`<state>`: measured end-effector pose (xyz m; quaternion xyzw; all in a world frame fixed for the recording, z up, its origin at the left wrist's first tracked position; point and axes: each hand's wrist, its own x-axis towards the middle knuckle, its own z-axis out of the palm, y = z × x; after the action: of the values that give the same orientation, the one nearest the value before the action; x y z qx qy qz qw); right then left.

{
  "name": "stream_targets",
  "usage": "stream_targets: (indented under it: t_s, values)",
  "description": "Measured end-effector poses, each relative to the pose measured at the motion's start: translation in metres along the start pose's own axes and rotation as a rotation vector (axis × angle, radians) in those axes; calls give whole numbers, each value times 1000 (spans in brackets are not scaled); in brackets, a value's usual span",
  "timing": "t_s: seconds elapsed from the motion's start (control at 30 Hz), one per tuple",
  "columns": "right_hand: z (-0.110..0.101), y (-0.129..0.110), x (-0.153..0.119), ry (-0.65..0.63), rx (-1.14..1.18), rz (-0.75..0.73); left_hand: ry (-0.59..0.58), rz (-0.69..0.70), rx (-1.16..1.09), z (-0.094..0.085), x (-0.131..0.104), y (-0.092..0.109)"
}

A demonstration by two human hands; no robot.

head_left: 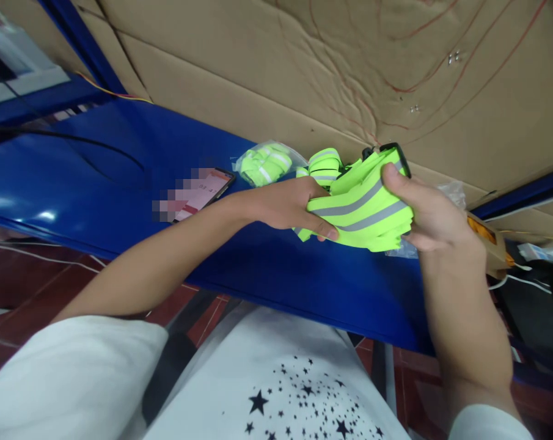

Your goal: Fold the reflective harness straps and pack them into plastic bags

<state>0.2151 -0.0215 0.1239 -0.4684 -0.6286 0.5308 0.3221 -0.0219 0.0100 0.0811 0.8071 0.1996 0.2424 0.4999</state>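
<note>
A folded bundle of neon-yellow reflective straps with grey stripes is held above the blue shelf. My left hand grips its left end, thumb across the front. My right hand is closed around the right end, with the thumb on top near a black buckle. The fingers behind the bundle are hidden. Just behind it, a rolled neon strap rests on the shelf. To the left lies a clear plastic bag with more neon strap inside.
A phone with a lit screen lies on the blue shelf, left of the bag. Cardboard with red wires stands behind. Crumpled clear plastic and a brown box are at the right. A black cable hangs over the left side.
</note>
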Motion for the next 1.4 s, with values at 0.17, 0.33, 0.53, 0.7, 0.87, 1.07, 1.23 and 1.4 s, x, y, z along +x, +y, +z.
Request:
stream_targets:
  t_s: [0.17, 0.33, 0.53, 0.7, 0.87, 1.07, 1.23, 1.4]
  values:
    - [6, 8, 9, 10, -143, -69, 50, 24, 11, 2, 1, -2]
    - [14, 5, 7, 23, -148, -70, 84, 110, -57, 21, -1, -6]
    - [9, 11, 8, 509, -594, -493, 138, 48, -170, 33, 1, -10]
    - [14, -3, -12, 332, -853, -498, 180, -9, -231, 42, 3, -9]
    - [29, 14, -33, 249, -952, -414, 144, 82, -212, 51, 8, -15]
    - [24, 56, -27, 315, -483, -311, -131, -74, -319, 45, 9, -19]
    - [22, 72, -23, 350, -112, -258, -81, -236, -226, 33, 10, -17]
    - [28, 80, -20, 327, 0, -213, -25, -294, -155, 35, 9, -12]
